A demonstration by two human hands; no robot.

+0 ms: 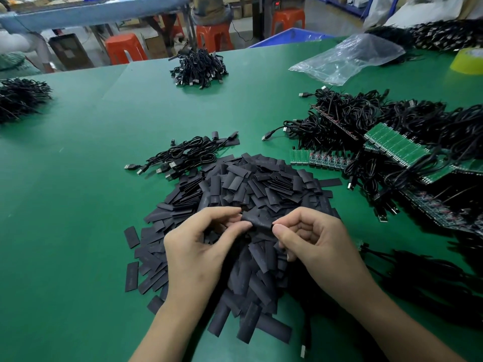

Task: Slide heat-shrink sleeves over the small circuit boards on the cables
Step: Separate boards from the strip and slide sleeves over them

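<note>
A big heap of flat black heat-shrink sleeves [251, 189] covers the middle of the green table [78, 205]. Above its near side, both hands pinch one black sleeve [258, 220] between them. My left hand [203, 246] holds its left end with thumb and forefinger. My right hand [311, 239] pinches its right end, the other fingers curled. Whether a circuit board is inside the sleeve cannot be made out. A black cable [418, 267] lies on the table under my right forearm. Cables with small circuit boards [324, 159] lie to the right of the heap.
A small bundle of black USB cables [183, 155] lies behind the heap. A large tangle of cables and green board panels [397, 145] fills the right side. More cable piles [198, 67] sit at the back and far left [21, 97]. A clear plastic bag [350, 58] and yellow tape roll [467, 60] lie back right.
</note>
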